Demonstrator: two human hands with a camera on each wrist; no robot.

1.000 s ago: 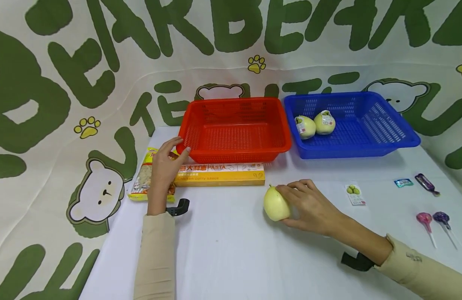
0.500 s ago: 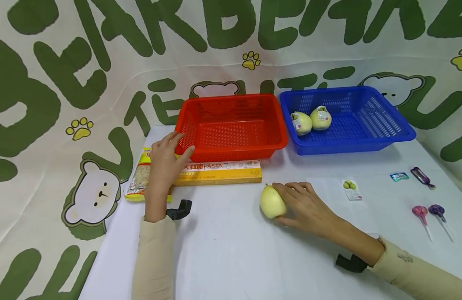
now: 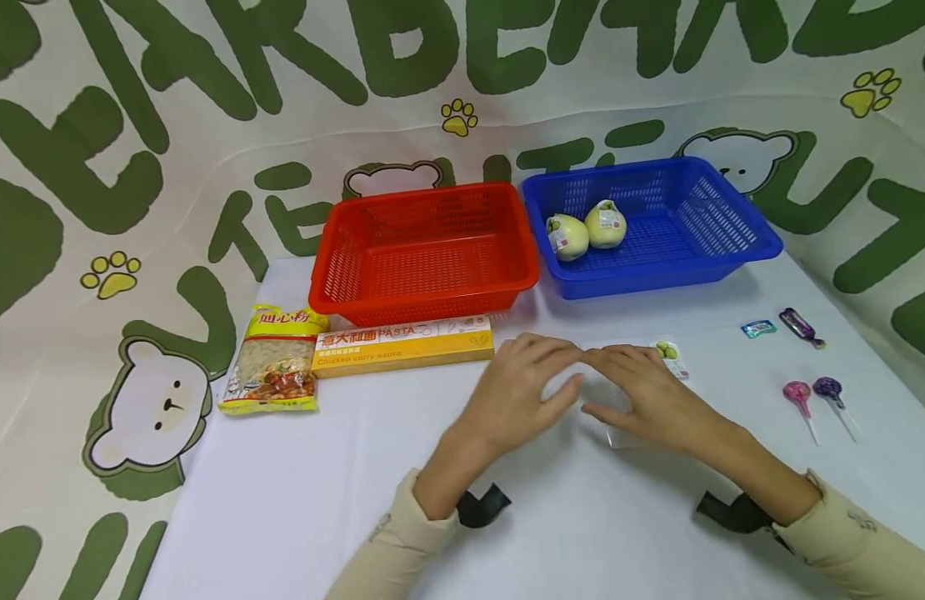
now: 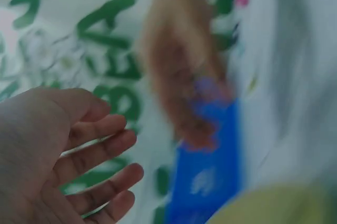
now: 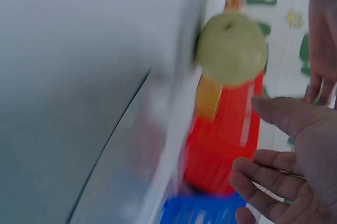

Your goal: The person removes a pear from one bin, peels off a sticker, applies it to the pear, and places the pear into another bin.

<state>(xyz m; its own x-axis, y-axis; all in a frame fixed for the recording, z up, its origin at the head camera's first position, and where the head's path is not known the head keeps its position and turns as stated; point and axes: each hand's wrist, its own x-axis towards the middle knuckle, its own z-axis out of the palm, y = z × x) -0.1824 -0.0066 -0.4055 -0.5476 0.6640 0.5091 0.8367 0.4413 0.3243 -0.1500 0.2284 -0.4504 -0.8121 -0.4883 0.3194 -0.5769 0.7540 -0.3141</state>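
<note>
Both bare hands meet at the fingertips over the middle of the table in the head view, the left hand (image 3: 518, 392) and the right hand (image 3: 661, 396). Their fingers are loosely bent, with thumbs apart. A pale yellow-green pear (image 5: 231, 50) stands just off the right hand's thumb in the right wrist view. Its edge also shows low in the left wrist view, away from the left fingers. From the head camera the hands hide it. Partly under the right hand lies a clear flat sheet (image 3: 620, 437), with a pear-picture label (image 3: 671, 358) beside the fingers.
Behind stand a red basket (image 3: 432, 304) and a blue basket (image 3: 672, 267) holding two wrapped pears (image 3: 587, 232). A pasta box (image 3: 402, 348) and a yellow food packet (image 3: 275, 362) lie at left. Two lollipops (image 3: 811, 392) and two small wrapped candies (image 3: 781, 327) lie at right.
The left hand has left the yellow packet and red basket and swung right to meet the right hand. The right hand has come off the pear. The head view has shifted right.
</note>
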